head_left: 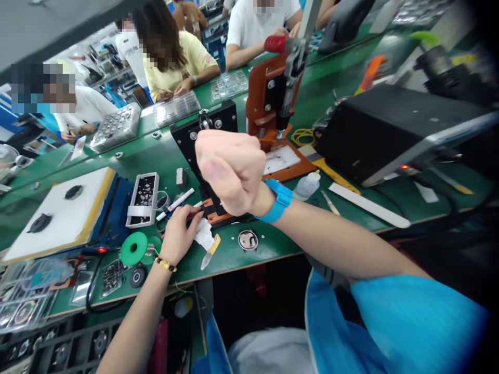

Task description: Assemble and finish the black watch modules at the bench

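My right hand (232, 171), with a blue wrist strap (278, 200), is raised as a closed fist in front of a black clamp fixture (230, 115). Whatever it grips is hidden inside the fist. Low at the fixture's orange and black base (213, 212), my left hand (180, 231) has its fingers curled, thumb and forefinger close together. What lies between those tips cannot be made out. Beside it are a crumpled white tissue (204, 234) and a small yellow-handled knife (211, 252). A round metal watch-like part (248, 240) lies to the right on the green bench (228, 255).
An orange toggle-clamp press (262, 93) stands behind, near a black box unit (393, 124) and a clear squeeze bottle (306, 185). Leftward are a parts box (143, 200), a green spool (133, 248) and a white-topped blue stand (62, 208). Co-workers (177, 62) sit across the bench.
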Demonstrator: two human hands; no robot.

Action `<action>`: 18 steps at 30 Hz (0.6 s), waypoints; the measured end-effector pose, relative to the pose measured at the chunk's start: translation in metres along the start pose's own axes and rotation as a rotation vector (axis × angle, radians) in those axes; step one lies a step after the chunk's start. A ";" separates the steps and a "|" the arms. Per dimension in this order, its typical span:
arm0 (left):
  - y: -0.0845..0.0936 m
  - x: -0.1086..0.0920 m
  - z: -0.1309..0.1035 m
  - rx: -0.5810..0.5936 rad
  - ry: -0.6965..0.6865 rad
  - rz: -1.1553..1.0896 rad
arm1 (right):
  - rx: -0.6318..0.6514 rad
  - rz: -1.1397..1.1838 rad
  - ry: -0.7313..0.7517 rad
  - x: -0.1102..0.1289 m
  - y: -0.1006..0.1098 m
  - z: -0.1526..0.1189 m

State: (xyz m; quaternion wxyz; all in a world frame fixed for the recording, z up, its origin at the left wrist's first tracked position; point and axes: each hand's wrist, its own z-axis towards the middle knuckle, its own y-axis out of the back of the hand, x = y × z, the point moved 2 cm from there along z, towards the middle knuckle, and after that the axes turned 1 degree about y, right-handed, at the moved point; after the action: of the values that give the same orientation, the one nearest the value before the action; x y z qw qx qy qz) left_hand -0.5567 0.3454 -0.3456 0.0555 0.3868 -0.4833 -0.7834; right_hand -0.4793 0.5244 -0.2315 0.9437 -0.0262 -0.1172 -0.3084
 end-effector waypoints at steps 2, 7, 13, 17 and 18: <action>0.001 -0.001 0.001 0.024 0.006 0.015 | 0.033 -0.067 0.037 -0.003 0.002 -0.004; 0.004 -0.004 0.004 0.035 -0.017 0.089 | 0.126 -0.175 -0.027 -0.008 0.003 -0.010; 0.006 -0.004 0.011 0.131 0.053 0.134 | 0.032 -0.150 -0.011 -0.005 -0.001 -0.010; 0.000 -0.004 0.024 0.308 0.190 0.023 | -0.002 -0.159 -0.008 -0.004 -0.004 -0.011; -0.002 -0.005 0.029 0.384 0.256 -0.031 | -0.001 -0.165 -0.017 -0.004 -0.004 -0.012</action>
State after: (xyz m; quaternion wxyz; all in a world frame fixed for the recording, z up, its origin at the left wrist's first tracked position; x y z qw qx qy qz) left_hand -0.5713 0.3697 -0.3377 0.0298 0.4940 -0.6064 -0.6224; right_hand -0.4823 0.5220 -0.2439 0.9140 -0.0194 -0.1266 -0.3849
